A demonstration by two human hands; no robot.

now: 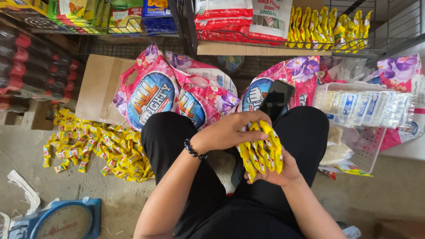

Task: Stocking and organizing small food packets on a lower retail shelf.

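Yellow sachets (261, 152) sit bunched over the person's lap, the right hand (283, 170) cupped beneath them in a closed grip and the left hand (230, 132) clamped over their tops. Keeping the bundle tidy seems to call for squaring the edges and pressing evenly from both sides. More loose sachets (95, 148) lie on the floor (66, 186) beside pink detergent bags (152, 90).

A small shop's stock corner: wire shelves (265, 42) loaded with packaged goods run overhead, bottled drinks (31, 66) lie stacked left of them, detergent bags (152, 90) lean below, and a blue weighing scale (62, 219) sits on the concrete floor (389, 190).
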